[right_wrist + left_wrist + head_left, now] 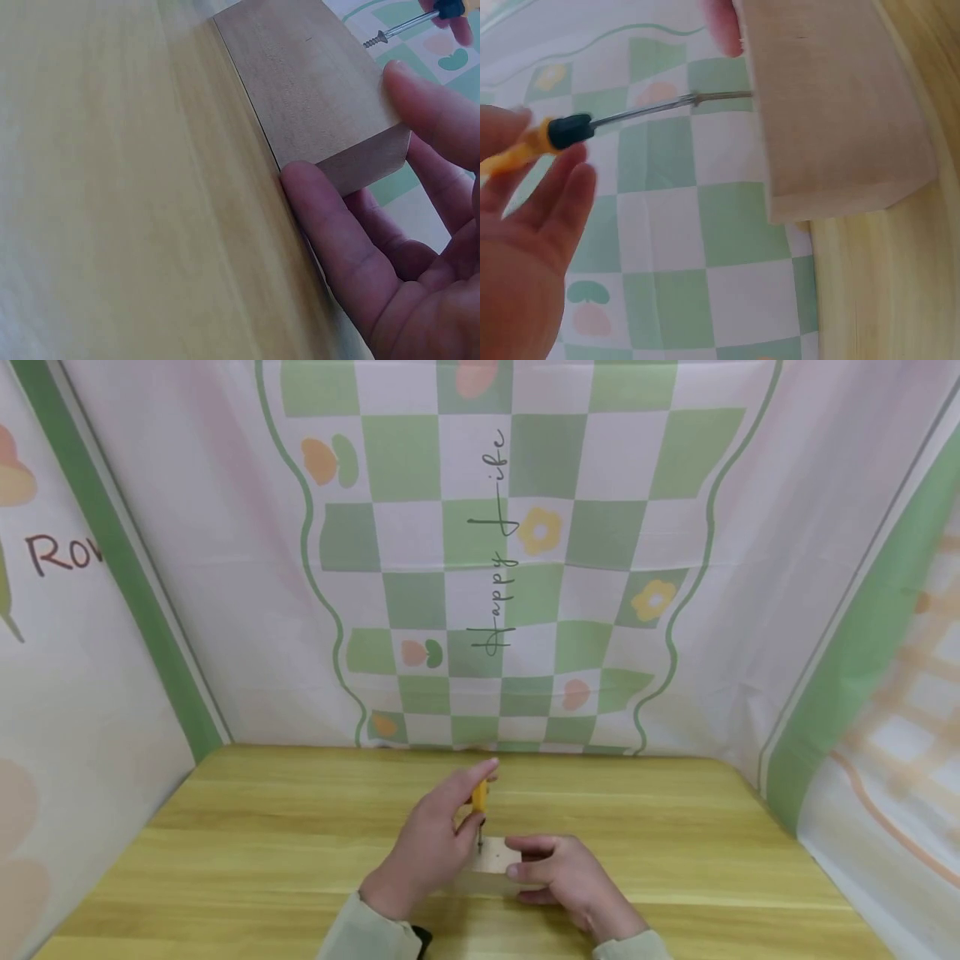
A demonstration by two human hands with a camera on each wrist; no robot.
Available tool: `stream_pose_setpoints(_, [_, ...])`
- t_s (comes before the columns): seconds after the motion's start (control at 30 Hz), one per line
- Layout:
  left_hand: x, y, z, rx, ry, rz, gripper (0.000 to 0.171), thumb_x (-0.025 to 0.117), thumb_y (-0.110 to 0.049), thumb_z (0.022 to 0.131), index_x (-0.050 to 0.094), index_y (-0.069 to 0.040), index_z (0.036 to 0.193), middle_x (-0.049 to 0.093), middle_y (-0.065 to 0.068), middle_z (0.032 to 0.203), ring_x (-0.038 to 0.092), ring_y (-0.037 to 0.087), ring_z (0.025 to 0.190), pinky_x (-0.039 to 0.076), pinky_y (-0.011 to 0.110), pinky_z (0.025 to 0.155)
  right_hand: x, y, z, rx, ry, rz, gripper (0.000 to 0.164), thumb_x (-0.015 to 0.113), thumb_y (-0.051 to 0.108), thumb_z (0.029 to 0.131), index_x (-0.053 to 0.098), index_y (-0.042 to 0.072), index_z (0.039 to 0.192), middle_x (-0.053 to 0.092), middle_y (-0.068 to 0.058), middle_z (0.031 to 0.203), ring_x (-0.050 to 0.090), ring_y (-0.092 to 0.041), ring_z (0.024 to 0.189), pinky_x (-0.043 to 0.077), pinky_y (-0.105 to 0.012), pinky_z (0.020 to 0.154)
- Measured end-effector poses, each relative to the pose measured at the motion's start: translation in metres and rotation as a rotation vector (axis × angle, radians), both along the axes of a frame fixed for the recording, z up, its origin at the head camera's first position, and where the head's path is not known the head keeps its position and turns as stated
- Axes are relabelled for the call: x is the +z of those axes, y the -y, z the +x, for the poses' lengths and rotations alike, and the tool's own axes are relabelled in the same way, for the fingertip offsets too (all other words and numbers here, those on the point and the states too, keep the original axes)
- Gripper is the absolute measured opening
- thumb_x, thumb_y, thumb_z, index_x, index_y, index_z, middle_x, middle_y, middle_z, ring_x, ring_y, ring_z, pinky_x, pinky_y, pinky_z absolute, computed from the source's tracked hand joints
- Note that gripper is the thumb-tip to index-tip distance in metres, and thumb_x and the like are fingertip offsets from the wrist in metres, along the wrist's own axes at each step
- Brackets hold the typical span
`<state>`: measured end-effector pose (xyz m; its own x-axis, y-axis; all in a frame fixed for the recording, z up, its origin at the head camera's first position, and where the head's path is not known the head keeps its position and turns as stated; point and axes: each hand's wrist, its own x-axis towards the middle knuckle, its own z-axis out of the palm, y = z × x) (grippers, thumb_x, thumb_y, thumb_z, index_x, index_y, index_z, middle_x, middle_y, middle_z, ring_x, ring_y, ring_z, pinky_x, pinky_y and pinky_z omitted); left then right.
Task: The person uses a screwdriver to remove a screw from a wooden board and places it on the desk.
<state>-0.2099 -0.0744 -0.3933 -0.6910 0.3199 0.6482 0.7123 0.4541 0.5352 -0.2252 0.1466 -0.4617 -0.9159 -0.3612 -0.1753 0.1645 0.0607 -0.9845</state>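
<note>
My left hand [429,847] grips the yellow handle of a screwdriver [479,797], which stands upright over a pale wooden block [491,865]. The dark collar and metal shaft show plainly in the left wrist view. At the shaft's tip sits a screw [724,95], its threaded end meeting the block's top face and most of its length still outside the wood. My right hand [573,878] holds the block at its right end, fingers and thumb on its faces. A small dark hole mark shows on the top face, right of the screw.
The block rests on a wood-grain table [262,852]. Behind the table hangs a green-and-white checked cloth [480,568] with printed flowers and lettering. More printed cloth walls [82,735] stand at the left and right sides.
</note>
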Motion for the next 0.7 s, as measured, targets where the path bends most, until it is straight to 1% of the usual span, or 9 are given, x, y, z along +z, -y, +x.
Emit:
stream_pose_setpoints(0.07, [0.0009,0.0012,-0.0001,-0.042,0.037,0.013,0.081,0.067,0.016,0.087,0.043,-0.025,0.152,0.062,0.002,0.126,0.061,0.014,0.102,0.055,0.029,0.084,0.0001,0.0003,0.0,-0.004,0.003,0.001,0.053,0.081,0.011,0.084,0.061,-0.005,0.131,0.055,-0.019,0.127,0.063,-0.026,0.098,0.058,-0.048,0.079])
stream_pose_setpoints(0.13, [0.0014,0.0019,-0.0002,-0.055,0.044,0.023,0.083,0.066,0.017,0.086,0.043,-0.026,0.153,0.063,0.003,0.121,0.062,0.013,0.097,0.055,0.027,0.082,0.0004,0.0007,0.0001,-0.006,0.005,0.003,0.053,0.081,0.01,0.084,0.061,-0.005,0.131,0.055,-0.019,0.126,0.063,-0.025,0.098,0.058,-0.048,0.079])
stream_pose_setpoints(0.23, [0.0015,0.0022,0.0001,-0.018,0.008,0.016,0.082,0.071,0.011,0.085,0.043,-0.025,0.153,0.063,0.001,0.106,0.061,0.011,0.088,0.055,0.025,0.076,0.0008,0.0008,0.0002,-0.001,0.005,0.004,0.053,0.081,0.01,0.085,0.061,-0.006,0.131,0.055,-0.019,0.126,0.063,-0.025,0.098,0.058,-0.048,0.08])
stream_pose_setpoints(0.33, [0.0006,0.0018,0.0001,0.032,-0.034,-0.013,0.08,0.075,0.005,0.084,0.043,-0.023,0.152,0.058,-0.002,0.095,0.057,0.009,0.08,0.054,0.024,0.071,0.0012,0.0002,0.0004,0.004,0.003,0.006,0.053,0.08,0.011,0.085,0.06,-0.006,0.132,0.054,-0.02,0.127,0.063,-0.026,0.098,0.057,-0.048,0.08])
stream_pose_setpoints(0.4, [0.0003,0.0016,-0.0001,0.051,-0.042,-0.025,0.078,0.076,0.003,0.084,0.045,-0.022,0.151,0.055,-0.003,0.093,0.056,0.008,0.079,0.054,0.024,0.07,0.0014,0.0,0.0006,0.005,0.0,0.007,0.053,0.08,0.011,0.085,0.06,-0.006,0.132,0.054,-0.02,0.127,0.063,-0.026,0.098,0.057,-0.048,0.08])
stream_pose_setpoints(0.47, [0.0,0.0016,-0.0007,0.053,-0.027,-0.028,0.075,0.076,0.002,0.085,0.046,-0.023,0.15,0.055,-0.004,0.095,0.057,0.008,0.084,0.054,0.024,0.074,0.0017,0.0001,0.0007,0.005,0.0,0.008,0.053,0.08,0.011,0.085,0.06,-0.006,0.132,0.055,-0.019,0.128,0.063,-0.026,0.098,0.057,-0.048,0.08])
stream_pose_setpoints(0.53, [0.0003,0.0016,-0.0011,0.009,0.002,0.006,0.073,0.072,0.006,0.087,0.046,-0.022,0.149,0.058,-0.002,0.102,0.059,0.01,0.091,0.055,0.025,0.079,0.002,0.0005,0.0008,0.003,0.002,0.005,0.053,0.08,0.011,0.085,0.061,-0.005,0.132,0.056,-0.019,0.128,0.063,-0.026,0.098,0.058,-0.048,0.08])
stream_pose_setpoints(0.6, [0.0006,0.0017,-0.0016,-0.06,0.041,0.057,0.071,0.065,0.013,0.089,0.047,-0.022,0.148,0.06,0.0,0.111,0.061,0.013,0.096,0.055,0.026,0.081,0.0024,0.001,0.0009,-0.001,0.001,0.002,0.053,0.08,0.01,0.085,0.061,-0.006,0.131,0.056,-0.019,0.127,0.064,-0.026,0.099,0.058,-0.048,0.08])
stream_pose_setpoints(0.7, [0.0011,0.0013,-0.0021,-0.15,0.072,0.133,0.072,0.058,0.021,0.089,0.05,-0.021,0.147,0.061,0.004,0.119,0.064,0.017,0.098,0.056,0.028,0.08,0.0024,0.0014,0.0009,-0.008,-0.004,-0.006,0.053,0.081,0.01,0.084,0.061,-0.006,0.131,0.057,-0.018,0.126,0.064,-0.026,0.099,0.058,-0.048,0.08])
